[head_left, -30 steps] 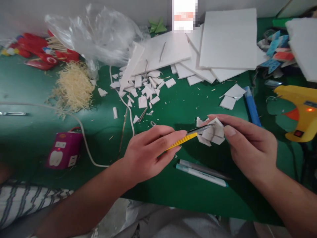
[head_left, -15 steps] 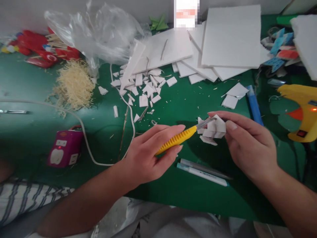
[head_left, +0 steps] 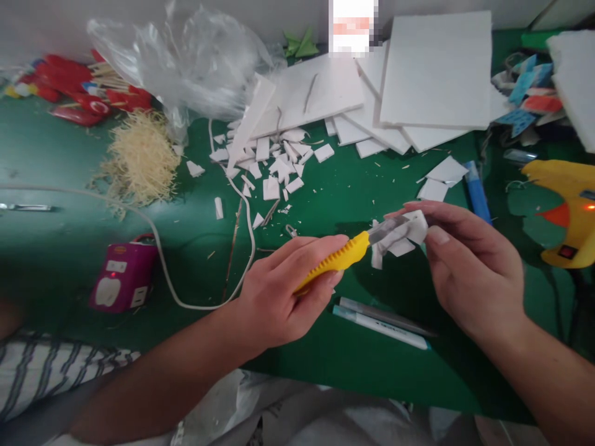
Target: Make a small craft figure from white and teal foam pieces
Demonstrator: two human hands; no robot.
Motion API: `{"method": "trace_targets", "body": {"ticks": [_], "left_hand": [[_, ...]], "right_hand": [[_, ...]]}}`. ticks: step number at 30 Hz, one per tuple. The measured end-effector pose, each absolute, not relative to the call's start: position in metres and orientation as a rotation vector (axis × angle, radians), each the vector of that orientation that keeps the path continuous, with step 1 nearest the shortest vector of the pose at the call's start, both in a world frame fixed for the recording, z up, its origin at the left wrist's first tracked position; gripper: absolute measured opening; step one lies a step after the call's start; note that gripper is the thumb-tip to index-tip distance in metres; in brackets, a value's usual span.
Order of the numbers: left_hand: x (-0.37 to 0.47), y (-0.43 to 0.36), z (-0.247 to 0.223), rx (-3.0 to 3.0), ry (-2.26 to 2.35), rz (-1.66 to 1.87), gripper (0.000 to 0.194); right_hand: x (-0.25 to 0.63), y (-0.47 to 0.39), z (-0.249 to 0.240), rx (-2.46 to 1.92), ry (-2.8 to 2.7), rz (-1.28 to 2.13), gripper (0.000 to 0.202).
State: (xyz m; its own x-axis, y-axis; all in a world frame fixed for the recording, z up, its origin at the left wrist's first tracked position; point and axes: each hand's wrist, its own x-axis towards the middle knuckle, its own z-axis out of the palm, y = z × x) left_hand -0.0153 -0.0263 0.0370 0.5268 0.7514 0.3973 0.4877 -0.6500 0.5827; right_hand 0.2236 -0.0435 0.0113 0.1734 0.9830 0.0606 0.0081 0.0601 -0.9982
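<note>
My left hand (head_left: 283, 291) is closed around a yellow utility knife (head_left: 337, 259), its blade pointing right. Between the thumb and fingers of my right hand (head_left: 474, 266) is a small white foam piece (head_left: 418, 227). The blade lies against this piece, though how deep it goes I cannot tell. Below and left of the held piece are a few white foam scraps (head_left: 377, 254), partly hidden by the blade. Two pens, one of them a white marker (head_left: 381, 328) with teal ends, lie on the green table in front of my hands.
White foam sheets (head_left: 437, 74) are stacked at the back, beside a pile of foam offcuts (head_left: 279, 167). A yellow glue gun (head_left: 562, 210) stands at right, near a blue cutter (head_left: 477, 192). To the left are a purple power socket (head_left: 123, 275), a white cable (head_left: 160, 254) and straw-like shreds (head_left: 142, 158).
The foam piece has turned in my right hand, which has shifted slightly right and up. The knife blade now shows its flat side more broadly across the foam.
</note>
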Motion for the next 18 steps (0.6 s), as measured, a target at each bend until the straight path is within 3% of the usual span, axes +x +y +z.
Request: {"method": "trace_targets", "body": {"ticks": [18], "left_hand": [[-0.0121,-0.0244,0.033,2.372,1.005,0.883,0.028]], "right_hand": [[0.2236,-0.0466,0.0087,-1.381,-1.157,0.885,0.012]]}}
